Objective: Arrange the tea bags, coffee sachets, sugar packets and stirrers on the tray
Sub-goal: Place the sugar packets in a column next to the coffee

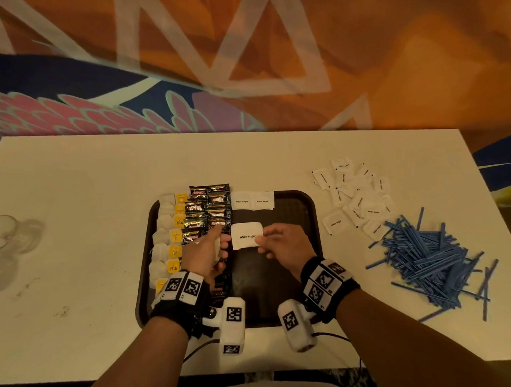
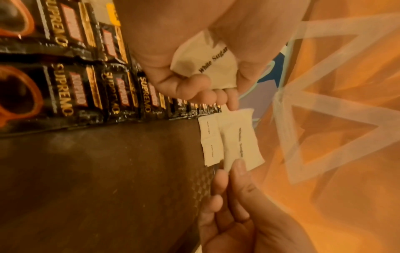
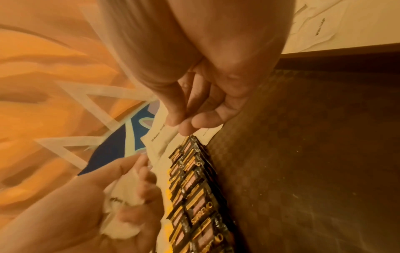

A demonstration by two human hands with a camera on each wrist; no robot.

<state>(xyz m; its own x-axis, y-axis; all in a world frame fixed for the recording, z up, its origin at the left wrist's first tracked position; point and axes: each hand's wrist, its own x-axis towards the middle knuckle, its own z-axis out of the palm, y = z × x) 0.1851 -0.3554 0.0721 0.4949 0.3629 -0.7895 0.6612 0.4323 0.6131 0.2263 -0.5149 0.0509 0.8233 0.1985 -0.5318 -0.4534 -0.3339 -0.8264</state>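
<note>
Two columns stand filled on the tray (image 1: pixel 311 217): tea bags (image 1: pixel 165 240) at left, coffee sachets (image 1: pixel 209 209) beside them, two placed sugar packets (image 1: pixel 252 200) at its far edge. Your right hand (image 1: pixel 284 245) pinches a third sugar packet (image 1: pixel 246 235) above the bare middle; your left hand (image 1: pixel 205 251) clutches spare packets (image 2: pixel 205 63). Loose packets (image 1: pixel 354 196) and stirrers (image 1: pixel 428 257) wait on the surface (image 1: pixel 68 189) at right, open room between.

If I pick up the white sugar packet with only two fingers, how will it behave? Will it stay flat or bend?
Probably light: the right hand holds the white sugar packet by one edge only. It likely stays nearly flat but bends easily; the packets bunched in the left hand look crumpled. It should not roll, as the two packets on the tray lie flat.
</note>
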